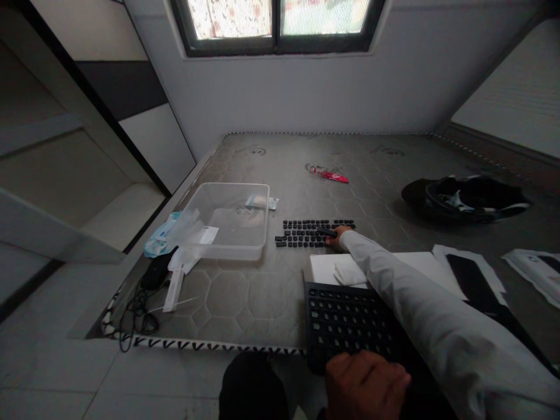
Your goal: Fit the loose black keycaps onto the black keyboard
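Head view: keyboard [347,315] looks stripped where visible, keys [300,238] lying in rows beyond; the rest is hidden. Right hand [338,236] pinches a dark piece [325,232]; left hand [365,385] curls nearby, grip unclear.

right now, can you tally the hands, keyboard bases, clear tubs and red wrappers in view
Left hand and right hand: 2
Keyboard base: 1
Clear tub: 1
Red wrapper: 1
Total: 5
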`<act>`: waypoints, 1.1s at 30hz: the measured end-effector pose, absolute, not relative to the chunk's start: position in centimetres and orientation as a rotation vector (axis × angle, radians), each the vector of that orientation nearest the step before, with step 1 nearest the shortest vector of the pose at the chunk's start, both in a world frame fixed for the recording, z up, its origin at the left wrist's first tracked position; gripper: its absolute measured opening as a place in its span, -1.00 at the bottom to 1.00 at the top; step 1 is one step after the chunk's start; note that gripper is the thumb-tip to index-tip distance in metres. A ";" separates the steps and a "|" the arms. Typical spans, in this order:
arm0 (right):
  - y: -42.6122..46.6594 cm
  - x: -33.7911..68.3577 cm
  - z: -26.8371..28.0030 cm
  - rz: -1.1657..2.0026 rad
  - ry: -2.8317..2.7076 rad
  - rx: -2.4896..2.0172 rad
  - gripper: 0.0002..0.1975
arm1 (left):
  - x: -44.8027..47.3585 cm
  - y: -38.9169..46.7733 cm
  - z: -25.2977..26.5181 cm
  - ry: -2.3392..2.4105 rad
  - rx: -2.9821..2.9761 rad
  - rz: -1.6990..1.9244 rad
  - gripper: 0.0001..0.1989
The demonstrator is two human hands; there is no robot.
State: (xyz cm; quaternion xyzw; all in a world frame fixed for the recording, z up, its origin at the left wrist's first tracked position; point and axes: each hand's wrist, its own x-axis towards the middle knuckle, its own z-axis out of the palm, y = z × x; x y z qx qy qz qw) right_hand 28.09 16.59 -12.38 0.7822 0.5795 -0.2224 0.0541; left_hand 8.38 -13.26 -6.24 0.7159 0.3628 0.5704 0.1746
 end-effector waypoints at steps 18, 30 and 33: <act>16.8 28.3 -12.5 -0.626 1.813 2.399 -0.75 | 8.3 -13.3 -6.3 1.031 2.039 1.603 -0.77; 15.6 26.8 -9.2 -0.428 2.257 2.559 -0.69 | 8.1 -13.5 -6.3 1.055 2.067 1.534 -0.75; 14.8 27.2 -7.3 -0.360 2.531 2.686 -0.70 | 7.9 -13.7 -6.2 1.048 2.080 1.503 -0.79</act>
